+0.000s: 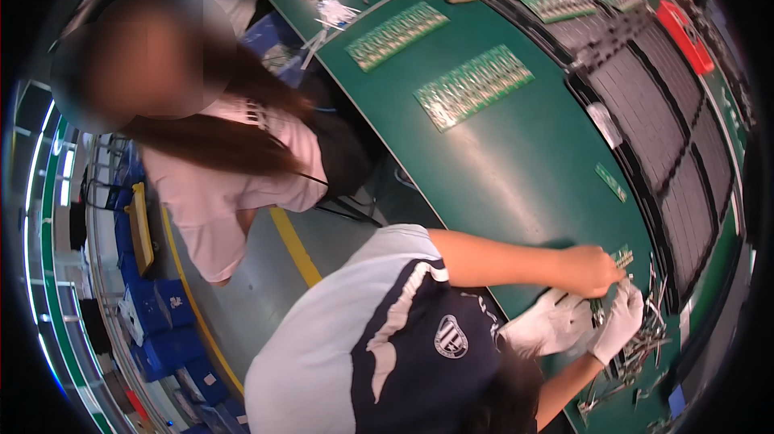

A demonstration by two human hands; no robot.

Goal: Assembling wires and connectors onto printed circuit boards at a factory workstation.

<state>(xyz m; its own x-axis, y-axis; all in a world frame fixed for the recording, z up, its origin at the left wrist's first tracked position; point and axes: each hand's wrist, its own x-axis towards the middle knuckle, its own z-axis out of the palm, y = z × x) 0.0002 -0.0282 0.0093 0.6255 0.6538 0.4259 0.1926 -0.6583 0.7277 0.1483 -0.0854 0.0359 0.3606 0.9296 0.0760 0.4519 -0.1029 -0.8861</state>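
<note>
At the lower right my bare left hand (591, 271) is closed at the edge of a small green circuit board (623, 258). Just below it, my right hand (619, 319) wears a white glove. Its fingers are pinched together near the board; what they hold is too small to make out. Under my left wrist is another white glove (552, 323), fingers spread; I cannot tell whether a hand is in it. A heap of thin metal-leaded parts (641, 349) lies beside my right hand. A narrow green board strip (611, 182) lies farther up the table.
Two green circuit board panels (474, 87) (397, 36) lie on the green tabletop (492, 184). Black trays or racks (645, 103) line its right side. A person in a pink shirt (234, 168) sits at the left. Blue bins (173, 305) stand beyond the floor's yellow lines.
</note>
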